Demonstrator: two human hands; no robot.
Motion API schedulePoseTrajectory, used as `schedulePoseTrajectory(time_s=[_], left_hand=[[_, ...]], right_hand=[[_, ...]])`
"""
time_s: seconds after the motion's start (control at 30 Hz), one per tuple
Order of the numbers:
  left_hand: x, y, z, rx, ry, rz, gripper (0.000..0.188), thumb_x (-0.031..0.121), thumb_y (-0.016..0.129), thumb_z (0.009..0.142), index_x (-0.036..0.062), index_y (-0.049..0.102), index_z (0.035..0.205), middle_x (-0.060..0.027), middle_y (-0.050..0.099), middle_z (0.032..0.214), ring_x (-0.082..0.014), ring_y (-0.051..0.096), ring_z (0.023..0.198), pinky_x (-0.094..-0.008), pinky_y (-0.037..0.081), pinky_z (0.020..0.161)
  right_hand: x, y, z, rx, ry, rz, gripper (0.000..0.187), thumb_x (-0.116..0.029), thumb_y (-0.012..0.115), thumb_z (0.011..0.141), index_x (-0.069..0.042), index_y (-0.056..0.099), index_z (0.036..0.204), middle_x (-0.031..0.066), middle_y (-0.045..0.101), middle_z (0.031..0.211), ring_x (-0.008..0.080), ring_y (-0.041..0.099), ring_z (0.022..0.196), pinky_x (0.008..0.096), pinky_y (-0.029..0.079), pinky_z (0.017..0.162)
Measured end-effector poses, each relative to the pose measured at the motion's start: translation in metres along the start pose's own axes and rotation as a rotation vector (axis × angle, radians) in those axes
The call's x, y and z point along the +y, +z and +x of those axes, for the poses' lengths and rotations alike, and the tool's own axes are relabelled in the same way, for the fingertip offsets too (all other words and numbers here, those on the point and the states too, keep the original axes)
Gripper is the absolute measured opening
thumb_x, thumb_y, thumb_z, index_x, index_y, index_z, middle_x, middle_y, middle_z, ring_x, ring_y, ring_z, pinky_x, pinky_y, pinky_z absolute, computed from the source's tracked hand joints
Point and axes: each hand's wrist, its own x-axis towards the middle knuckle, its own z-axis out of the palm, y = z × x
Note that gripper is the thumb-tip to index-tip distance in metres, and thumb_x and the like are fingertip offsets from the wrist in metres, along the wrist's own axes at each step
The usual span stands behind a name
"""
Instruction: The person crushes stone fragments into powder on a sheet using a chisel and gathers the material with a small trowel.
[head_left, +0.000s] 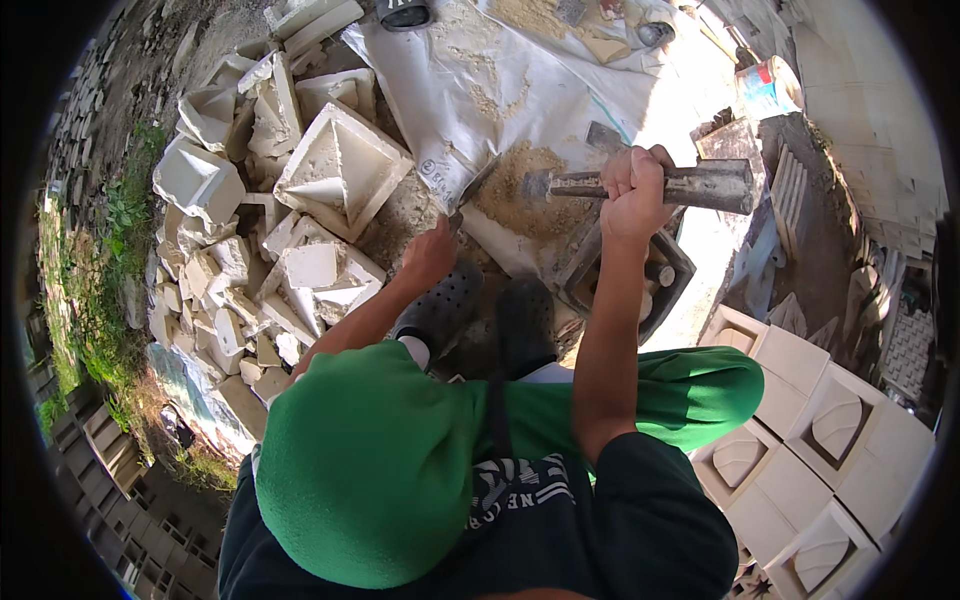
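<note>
Wrapped round a thick, dusty grey club-shaped tool (710, 187), my right hand (636, 192) is closed at about its middle. The tool lies roughly level, with its wider end to the right and a blunt metal piece at its left end. Below it, partly hidden by my forearm, stands a dark square box mould (682, 270) with pale pieces inside. My left hand (432, 252) is closed on the handle of a trowel (479, 182). The trowel's narrow blade slants up and right, beside a heap of sandy powder (528, 205) on a white sheet (440, 80).
Broken off-white hollow blocks (345, 170) and rubble (235, 325) are piled to the left. My feet wear dark clogs (525, 322). Cream patterned blocks (840, 425) are stacked at lower right. A white bucket (768, 90) lies at upper right, near leaning slabs (790, 200).
</note>
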Motion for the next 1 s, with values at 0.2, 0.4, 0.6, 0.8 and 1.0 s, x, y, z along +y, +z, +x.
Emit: schedulePoseTrajectory(time_s=[0.2, 0.4, 0.6, 0.8, 1.0], left_hand=[[0.003, 0.003, 0.001, -0.06, -0.031, 0.034, 0.044, 0.026, 0.047, 0.09, -0.0012, 0.034, 0.123, -0.0301, 0.062, 0.087, -0.0478, 0.06, 0.085, -0.0569, 0.044, 0.077], [0.004, 0.003, 0.003, -0.014, -0.062, 0.056, 0.041, 0.029, 0.045, 0.091, 0.0001, 0.037, 0.12, -0.0285, 0.063, 0.089, -0.0471, 0.06, 0.086, -0.0563, 0.045, 0.077], [0.011, 0.0, 0.002, -0.009, -0.037, 0.077, 0.04, 0.03, 0.044, 0.092, -0.0011, 0.037, 0.116, -0.0293, 0.062, 0.086, -0.0481, 0.059, 0.085, -0.0565, 0.045, 0.076], [0.01, -0.003, 0.001, 0.032, -0.012, 0.098, 0.033, 0.028, 0.045, 0.092, -0.0003, 0.037, 0.107, -0.03, 0.062, 0.083, -0.0487, 0.059, 0.081, -0.0569, 0.045, 0.074], [0.002, 0.003, 0.002, 0.043, 0.016, 0.082, 0.034, 0.029, 0.044, 0.093, -0.0003, 0.037, 0.108, -0.0299, 0.062, 0.082, -0.0484, 0.059, 0.081, -0.0567, 0.045, 0.074]], right_hand=[[0.073, -0.036, 0.007, 0.063, 0.15, 0.049, 0.025, 0.0, 0.053, 0.08, -0.009, 0.038, 0.062, -0.0024, 0.034, 0.053, 0.007, 0.031, 0.044, 0.0241, 0.026, 0.043], [-0.002, -0.015, 0.013, 0.045, 0.082, 0.083, 0.025, 0.001, 0.05, 0.078, -0.009, 0.036, 0.06, -0.0019, 0.035, 0.052, 0.0071, 0.029, 0.041, 0.0244, 0.024, 0.039], [0.062, -0.023, 0.0, 0.272, 0.081, -0.02, 0.021, -0.001, 0.049, 0.079, -0.01, 0.035, 0.065, -0.0017, 0.03, 0.05, 0.0094, 0.03, 0.042, 0.0273, 0.027, 0.041], [0.05, -0.019, 0.001, 0.224, 0.156, -0.025, 0.017, -0.002, 0.051, 0.079, -0.008, 0.04, 0.069, -0.0022, 0.033, 0.053, 0.008, 0.031, 0.042, 0.0257, 0.026, 0.041], [0.008, -0.004, -0.015, 0.26, 0.076, -0.006, 0.017, -0.004, 0.058, 0.081, -0.006, 0.048, 0.068, -0.0035, 0.043, 0.061, 0.0059, 0.038, 0.05, 0.0237, 0.03, 0.044]])
